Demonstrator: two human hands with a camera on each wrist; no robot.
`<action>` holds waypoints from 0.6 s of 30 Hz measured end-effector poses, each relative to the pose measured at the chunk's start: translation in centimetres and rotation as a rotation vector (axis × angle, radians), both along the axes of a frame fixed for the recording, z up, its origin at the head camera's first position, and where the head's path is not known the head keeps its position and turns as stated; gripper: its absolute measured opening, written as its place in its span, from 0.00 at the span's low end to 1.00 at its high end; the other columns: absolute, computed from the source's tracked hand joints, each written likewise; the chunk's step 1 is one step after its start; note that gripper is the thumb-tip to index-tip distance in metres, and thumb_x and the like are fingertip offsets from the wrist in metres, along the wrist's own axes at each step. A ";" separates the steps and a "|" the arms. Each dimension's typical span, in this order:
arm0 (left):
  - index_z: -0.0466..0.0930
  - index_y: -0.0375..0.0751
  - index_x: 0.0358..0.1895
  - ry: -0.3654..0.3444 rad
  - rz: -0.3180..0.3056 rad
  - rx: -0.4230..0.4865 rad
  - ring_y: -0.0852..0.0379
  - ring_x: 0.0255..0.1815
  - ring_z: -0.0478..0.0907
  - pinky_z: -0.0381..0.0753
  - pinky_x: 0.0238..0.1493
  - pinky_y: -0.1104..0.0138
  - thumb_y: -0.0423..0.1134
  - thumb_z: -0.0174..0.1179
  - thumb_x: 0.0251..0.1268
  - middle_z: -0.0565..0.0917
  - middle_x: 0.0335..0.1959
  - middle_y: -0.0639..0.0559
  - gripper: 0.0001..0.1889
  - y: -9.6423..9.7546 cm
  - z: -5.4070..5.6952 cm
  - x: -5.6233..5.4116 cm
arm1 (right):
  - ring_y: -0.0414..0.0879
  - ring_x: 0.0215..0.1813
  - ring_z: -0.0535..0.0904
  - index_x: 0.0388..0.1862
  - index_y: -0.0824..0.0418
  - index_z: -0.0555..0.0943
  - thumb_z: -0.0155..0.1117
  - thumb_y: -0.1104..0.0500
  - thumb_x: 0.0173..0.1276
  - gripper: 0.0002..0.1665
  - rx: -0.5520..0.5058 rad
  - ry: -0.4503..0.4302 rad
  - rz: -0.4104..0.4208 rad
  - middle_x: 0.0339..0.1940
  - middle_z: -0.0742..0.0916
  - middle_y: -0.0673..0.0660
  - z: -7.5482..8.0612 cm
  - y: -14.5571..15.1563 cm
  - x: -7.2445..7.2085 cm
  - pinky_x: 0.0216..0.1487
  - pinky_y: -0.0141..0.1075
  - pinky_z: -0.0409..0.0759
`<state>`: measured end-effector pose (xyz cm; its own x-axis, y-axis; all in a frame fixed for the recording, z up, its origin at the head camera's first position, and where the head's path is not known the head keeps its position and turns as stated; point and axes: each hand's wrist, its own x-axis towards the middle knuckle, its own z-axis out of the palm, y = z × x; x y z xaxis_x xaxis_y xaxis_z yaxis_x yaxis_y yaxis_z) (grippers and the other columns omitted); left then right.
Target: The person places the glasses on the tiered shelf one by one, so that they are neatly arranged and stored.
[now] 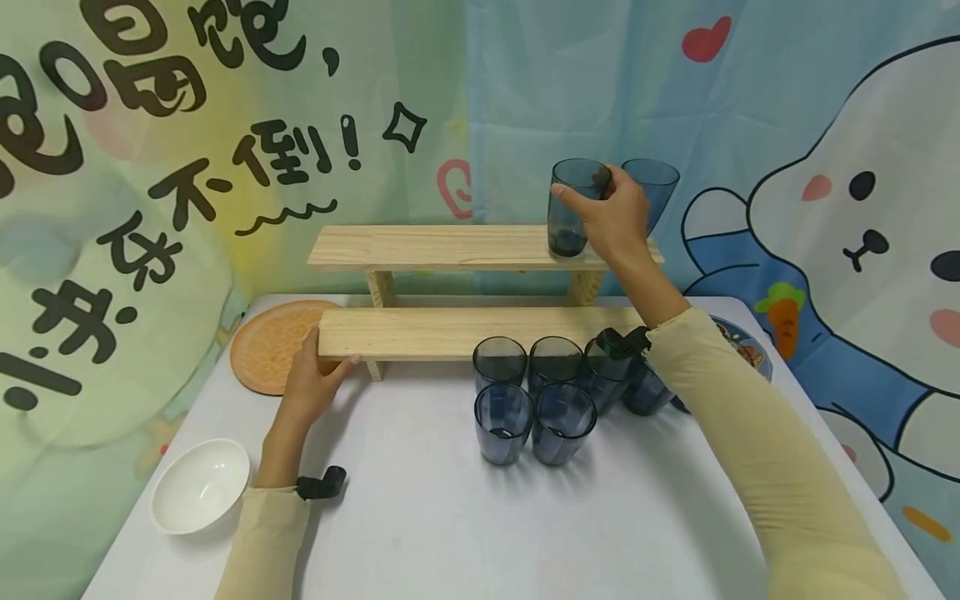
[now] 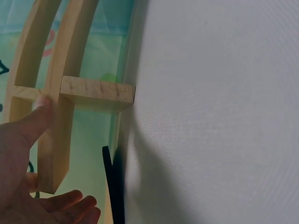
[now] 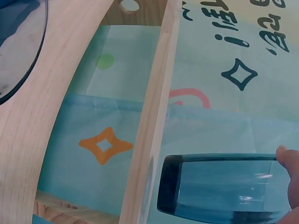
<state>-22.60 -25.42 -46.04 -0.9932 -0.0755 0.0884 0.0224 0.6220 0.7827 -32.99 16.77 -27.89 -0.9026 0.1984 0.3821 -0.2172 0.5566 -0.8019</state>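
Note:
My right hand [image 1: 618, 217] grips a blue-tinted drinking glass [image 1: 567, 225], thumb on one side and fingers on the other. The glass is upright at the right part of the upper board [image 1: 435, 246] of a two-tier wooden shelf; whether its base touches the board I cannot tell. Another blue glass [image 1: 655, 187] stands beside it, partly hidden by the hand. My left hand [image 1: 309, 387] holds the left end of the lower board [image 1: 420, 333]. Up close in the left wrist view, its thumb [image 2: 43, 105] lies on the board and the other fingers spread around the end.
Several blue glasses [image 1: 504, 423] stand grouped before the lower board's right half, some behind my right forearm. A round wooden-looking board [image 1: 270, 354] lies at the left, a white bowl [image 1: 201, 486] nearer me. At the right, a patterned plate [image 1: 753, 354] is partly covered by the sleeve.

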 end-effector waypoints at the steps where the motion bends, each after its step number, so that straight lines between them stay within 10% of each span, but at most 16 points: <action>1: 0.40 0.28 0.85 0.004 -0.001 0.003 0.28 0.84 0.52 0.52 0.82 0.39 0.48 0.65 0.78 0.56 0.81 0.23 0.50 0.0 0.0 0.0 | 0.43 0.39 0.67 0.52 0.60 0.75 0.72 0.35 0.70 0.33 -0.004 -0.001 -0.003 0.37 0.73 0.49 0.0 0.0 -0.1 0.45 0.41 0.65; 18: 0.39 0.28 0.85 -0.013 0.012 -0.020 0.27 0.84 0.52 0.51 0.82 0.38 0.47 0.64 0.78 0.54 0.81 0.22 0.50 0.2 0.2 0.1 | 0.46 0.50 0.71 0.56 0.60 0.75 0.73 0.37 0.69 0.33 -0.060 -0.012 -0.026 0.43 0.75 0.48 -0.5 0.0 -1.5 0.53 0.46 0.70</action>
